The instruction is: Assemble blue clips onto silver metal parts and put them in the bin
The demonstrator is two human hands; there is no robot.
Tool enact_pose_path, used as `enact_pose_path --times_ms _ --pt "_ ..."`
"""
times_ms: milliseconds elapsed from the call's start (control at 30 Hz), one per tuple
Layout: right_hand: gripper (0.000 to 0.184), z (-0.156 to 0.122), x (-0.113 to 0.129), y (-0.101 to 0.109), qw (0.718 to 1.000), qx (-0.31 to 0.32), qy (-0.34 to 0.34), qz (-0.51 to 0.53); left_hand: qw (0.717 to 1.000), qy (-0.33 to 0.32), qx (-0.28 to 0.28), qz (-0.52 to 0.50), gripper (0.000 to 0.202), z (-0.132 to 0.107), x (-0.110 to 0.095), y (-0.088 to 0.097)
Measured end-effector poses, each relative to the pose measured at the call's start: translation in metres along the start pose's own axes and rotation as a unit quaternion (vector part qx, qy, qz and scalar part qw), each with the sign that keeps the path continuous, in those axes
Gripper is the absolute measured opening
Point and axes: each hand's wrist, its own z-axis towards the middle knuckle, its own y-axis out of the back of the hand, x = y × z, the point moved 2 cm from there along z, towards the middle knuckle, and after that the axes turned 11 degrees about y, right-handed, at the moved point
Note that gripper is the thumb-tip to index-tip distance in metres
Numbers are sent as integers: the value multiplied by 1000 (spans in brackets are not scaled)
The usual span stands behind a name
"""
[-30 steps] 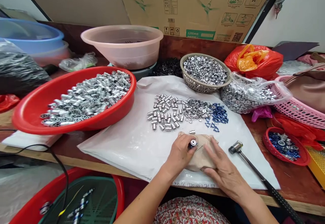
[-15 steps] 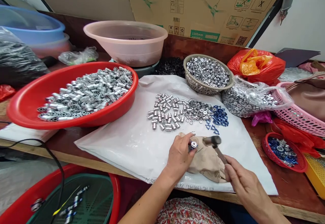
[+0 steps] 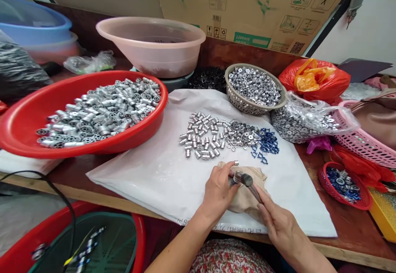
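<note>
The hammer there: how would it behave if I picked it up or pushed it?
The hammer would probably feel head-heavy, since its thick, metallic-looking head tops a much thinner shaft. It likely stays stiff: that shaft looks straight in the right hand. Laid down and pushed, it might rock, given its rounded head.

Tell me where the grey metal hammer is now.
In the head view, the hammer is right of centre, in the right hand, its head beside the left hand.

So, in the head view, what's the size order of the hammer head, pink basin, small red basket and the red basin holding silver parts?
1. Red basin
2. Pink basin
3. Small red basket
4. Hammer head
</note>
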Motion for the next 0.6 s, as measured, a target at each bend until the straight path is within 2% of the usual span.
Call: enact_pose_path --times_ms 67,167,267,333,400,467,533,600 --pt "50 -5 -9 -3 1000 -1 -10 -20 1000 -5 8 0 53 0 0 1" --pt "45 -35 -39 5 987 -49 -84 -127 1000 -13 4 9 54 -1 4 0" --pt "40 -72 -71 19 942 -58 -166 -286 1000 -15 -11 15 55 1 9 -3" --pt "40 -78 -83 24 921 -52 -176 -344 1000 -19 -14 17 54 3 7 -7" --pt "39 -61 -88 24 926 -58 -160 -337 999 -24 -14 20 53 5 1 -8" --pt "35 -27 -92 20 943 -58 -147 -292 999 -35 -17 28 52 1 -2 0" --pt "29 9 -97 12 955 -34 -144 -256 996 -52 -48 55 45 -11 6 22" --pt "25 37 -103 6 959 -19 -146 -241 984 -67 -112 119 33 -34 29 60"
